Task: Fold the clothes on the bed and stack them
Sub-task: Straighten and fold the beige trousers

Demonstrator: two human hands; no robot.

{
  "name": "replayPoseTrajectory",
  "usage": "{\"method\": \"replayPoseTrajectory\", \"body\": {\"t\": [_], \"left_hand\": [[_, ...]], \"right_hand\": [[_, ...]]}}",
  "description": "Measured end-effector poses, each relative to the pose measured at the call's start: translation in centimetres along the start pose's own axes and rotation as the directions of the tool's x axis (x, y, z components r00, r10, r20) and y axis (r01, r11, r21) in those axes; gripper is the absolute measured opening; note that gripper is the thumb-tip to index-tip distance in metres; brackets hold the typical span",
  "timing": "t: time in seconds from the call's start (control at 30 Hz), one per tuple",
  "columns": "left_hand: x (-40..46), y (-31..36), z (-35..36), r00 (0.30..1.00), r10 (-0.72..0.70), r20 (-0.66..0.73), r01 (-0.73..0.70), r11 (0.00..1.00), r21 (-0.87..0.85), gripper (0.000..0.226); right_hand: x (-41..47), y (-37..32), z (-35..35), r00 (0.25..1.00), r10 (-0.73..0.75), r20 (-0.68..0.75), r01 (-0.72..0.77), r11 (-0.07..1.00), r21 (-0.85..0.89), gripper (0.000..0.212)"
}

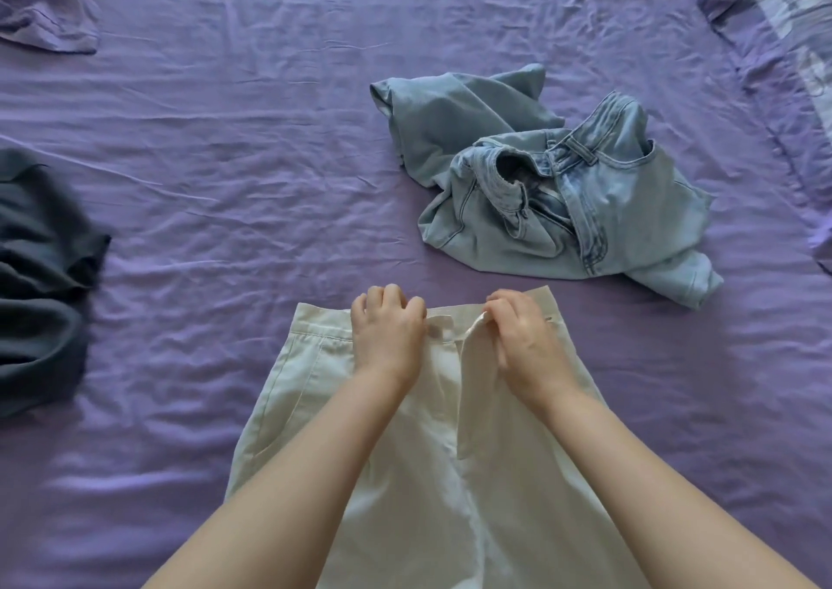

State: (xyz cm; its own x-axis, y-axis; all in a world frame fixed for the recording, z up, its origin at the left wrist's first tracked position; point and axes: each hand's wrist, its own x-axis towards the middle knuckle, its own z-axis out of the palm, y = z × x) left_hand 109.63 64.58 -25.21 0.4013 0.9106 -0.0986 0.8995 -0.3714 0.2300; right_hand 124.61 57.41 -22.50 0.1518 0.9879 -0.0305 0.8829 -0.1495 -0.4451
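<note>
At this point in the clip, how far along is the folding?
Nothing looks folded or stacked yet. In hand: the white trousers lie flat, left hand and right hand both with a grip on the waistband. Left: the crumpled jeans, the dark garment and the purple garment.

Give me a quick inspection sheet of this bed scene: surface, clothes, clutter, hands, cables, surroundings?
Surface: purple bedsheet, wrinkled.
Job's things: white trousers laid flat, fly open; light blue jeans crumpled, unfolded; dark grey garment bunched at left edge.
Clutter: purple cloth at top left.
Hands: left hand and right hand both grip the trousers' waistband.
Cables: nothing seen.
Surroundings: patterned bedding at top right.
</note>
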Motion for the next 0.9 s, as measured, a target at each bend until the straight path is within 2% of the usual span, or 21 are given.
{"method": "replayPoseTrajectory", "body": {"t": [0.1, 0.17, 0.2, 0.27, 0.37, 0.53, 0.6, 0.67, 0.7, 0.77, 0.9], "left_hand": [[-2.4, 0.2, -0.2, 0.998, 0.0, -0.069, -0.007, 0.995, -0.104, 0.026], [-4.8, 0.0, 0.4, 0.991, 0.117, -0.071, -0.129, 0.973, -0.19, 0.028], [-5.9, -0.1, 0.8, 0.985, 0.166, -0.045, -0.172, 0.954, -0.245, 0.027], [-7.8, -0.2, 1.4, 0.978, 0.199, 0.057, -0.171, 0.933, -0.317, 0.02], [-9.5, 0.3, 1.5, 0.969, 0.143, 0.203, -0.066, 0.937, -0.343, 0.014], [-11.0, 1.6, 1.7, 0.983, 0.07, 0.168, -0.017, 0.955, -0.296, 0.018], [-11.2, 1.9, 2.0, 0.987, 0.033, 0.156, 0.012, 0.96, -0.279, 0.016], [-11.1, 2.1, 2.0, 0.985, 0.01, 0.172, 0.035, 0.966, -0.257, 0.011], [-11.1, 2.3, 2.1, 0.984, 0.005, 0.179, 0.041, 0.966, -0.254, 0.008], [-11.1, 2.4, 2.4, 0.988, -0.008, 0.155, 0.05, 0.963, -0.264, 0.009], [-11.0, 2.8, 2.9, 0.99, -0.033, 0.135, 0.067, 0.964, -0.257, 0.007]], "right_hand": [[0.0, 0.0, 1.9, 1.0, 0.0, 0.019, 0.001, 0.999, -0.04, 0.019], [-0.4, -0.2, 3.1, 0.992, 0.053, 0.113, -0.042, 0.994, -0.099, 0.04], [-0.8, -0.3, 3.4, 0.987, 0.068, 0.146, -0.046, 0.989, -0.143, 0.052], [-2.1, -0.7, 3.8, 0.987, 0.057, 0.151, -0.022, 0.975, -0.222, 0.063], [-5.2, -1.1, 4.2, 0.989, 0.062, 0.131, -0.024, 0.961, -0.274, 0.064], [-10.6, -1.5, 5.1, 0.976, 0.134, 0.172, -0.076, 0.947, -0.311, 0.04], [-11.8, -1.9, 5.0, 0.957, 0.194, 0.217, -0.126, 0.948, -0.291, 0.049], [-12.6, -1.9, 5.3, 0.965, 0.203, 0.167, -0.154, 0.951, -0.267, 0.048], [-12.8, -1.9, 5.5, 0.964, 0.209, 0.166, -0.162, 0.952, -0.259, 0.054], [-12.9, -1.7, 5.5, 0.951, 0.224, 0.211, -0.175, 0.958, -0.229, 0.065], [-12.8, -1.7, 5.6, 0.93, 0.228, 0.288, -0.164, 0.959, -0.229, 0.07]]}}
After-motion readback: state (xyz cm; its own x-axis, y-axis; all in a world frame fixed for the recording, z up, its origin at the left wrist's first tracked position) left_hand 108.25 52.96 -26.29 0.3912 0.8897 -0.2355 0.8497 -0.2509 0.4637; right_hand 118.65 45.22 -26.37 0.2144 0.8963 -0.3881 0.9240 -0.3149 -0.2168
